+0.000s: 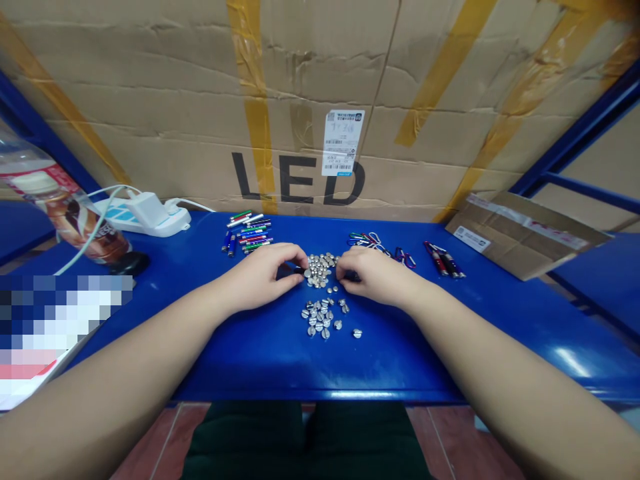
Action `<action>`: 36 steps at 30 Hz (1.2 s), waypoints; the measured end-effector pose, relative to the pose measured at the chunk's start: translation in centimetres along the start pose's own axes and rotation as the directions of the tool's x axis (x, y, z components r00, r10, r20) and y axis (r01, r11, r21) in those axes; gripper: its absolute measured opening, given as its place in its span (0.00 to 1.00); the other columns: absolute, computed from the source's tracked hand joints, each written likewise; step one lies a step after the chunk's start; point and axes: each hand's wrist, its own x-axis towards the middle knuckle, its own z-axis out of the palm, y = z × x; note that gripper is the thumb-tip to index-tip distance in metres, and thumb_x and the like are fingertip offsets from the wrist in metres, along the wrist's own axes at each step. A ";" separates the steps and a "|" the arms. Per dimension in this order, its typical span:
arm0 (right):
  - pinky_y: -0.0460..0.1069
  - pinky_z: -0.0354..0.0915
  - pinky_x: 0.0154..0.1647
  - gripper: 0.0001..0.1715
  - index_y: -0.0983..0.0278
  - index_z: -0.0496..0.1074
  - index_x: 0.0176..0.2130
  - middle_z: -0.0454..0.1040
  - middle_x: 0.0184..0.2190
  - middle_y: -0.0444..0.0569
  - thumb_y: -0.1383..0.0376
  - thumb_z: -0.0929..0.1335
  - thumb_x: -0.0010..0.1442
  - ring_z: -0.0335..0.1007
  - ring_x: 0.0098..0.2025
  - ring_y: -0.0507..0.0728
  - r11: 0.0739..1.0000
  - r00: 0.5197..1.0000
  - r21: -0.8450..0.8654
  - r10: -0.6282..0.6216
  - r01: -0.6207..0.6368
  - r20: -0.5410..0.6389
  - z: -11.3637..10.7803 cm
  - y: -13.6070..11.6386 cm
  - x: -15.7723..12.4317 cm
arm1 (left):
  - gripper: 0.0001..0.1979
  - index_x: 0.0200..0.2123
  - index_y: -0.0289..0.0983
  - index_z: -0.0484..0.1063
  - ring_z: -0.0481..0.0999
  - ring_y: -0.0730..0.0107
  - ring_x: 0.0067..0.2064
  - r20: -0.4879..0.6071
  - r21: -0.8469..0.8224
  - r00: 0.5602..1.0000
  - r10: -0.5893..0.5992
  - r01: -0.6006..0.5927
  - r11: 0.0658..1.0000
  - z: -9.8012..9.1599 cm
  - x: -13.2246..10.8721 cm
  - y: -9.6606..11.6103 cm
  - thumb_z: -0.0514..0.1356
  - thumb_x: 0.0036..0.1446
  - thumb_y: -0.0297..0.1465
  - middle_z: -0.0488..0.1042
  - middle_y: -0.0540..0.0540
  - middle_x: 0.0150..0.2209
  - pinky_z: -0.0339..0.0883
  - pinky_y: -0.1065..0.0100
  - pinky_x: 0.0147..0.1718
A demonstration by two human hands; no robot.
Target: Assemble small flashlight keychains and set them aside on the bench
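Since the slotted metal discs (318, 270) are small, hard and slippery, pinch them by the rim. Heaped on the blue table (270, 363), they lie between the curled left hand (263, 277) and right hand (377, 275), any grip unclear

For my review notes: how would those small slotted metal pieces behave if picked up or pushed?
The lone slotted metal piece looks rigid, probably heavy for its size. Being round, it may roll if on edge. It would likely slide on the glossy blue table.
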 end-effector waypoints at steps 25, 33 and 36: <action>0.56 0.77 0.47 0.14 0.65 0.80 0.40 0.83 0.36 0.51 0.59 0.77 0.55 0.82 0.40 0.58 0.522 0.960 0.853 0.245 -0.014 -0.134 0.2 -2.4 -0.3 | 0.07 0.42 0.39 0.75 0.80 0.63 0.41 -0.009 -0.101 1.000 0.023 -0.024 0.995 0.7 0.0 0.5 0.64 0.61 0.34 0.81 0.46 0.42 0.75 0.62 0.45; 0.52 0.76 0.41 0.07 0.63 0.80 0.38 0.83 0.36 0.49 0.63 0.74 0.59 0.80 0.36 0.56 0.735 0.947 0.672 0.142 0.094 -0.288 0.7 -2.9 -0.2 | 0.08 0.42 0.38 0.76 0.80 0.64 0.39 0.011 -0.107 1.000 0.015 -0.013 0.994 0.7 0.1 1.1 0.64 0.60 0.34 0.81 0.46 0.39 0.75 0.64 0.40; 0.52 0.76 0.43 0.05 0.61 0.81 0.38 0.83 0.37 0.49 0.66 0.73 0.60 0.80 0.39 0.57 0.859 0.926 0.490 0.050 0.152 -0.375 0.5 -2.9 -0.1 | 0.09 0.43 0.38 0.77 0.80 0.64 0.39 0.004 -0.121 1.000 0.008 -0.008 0.993 0.7 0.1 1.1 0.64 0.60 0.34 0.81 0.46 0.39 0.75 0.65 0.38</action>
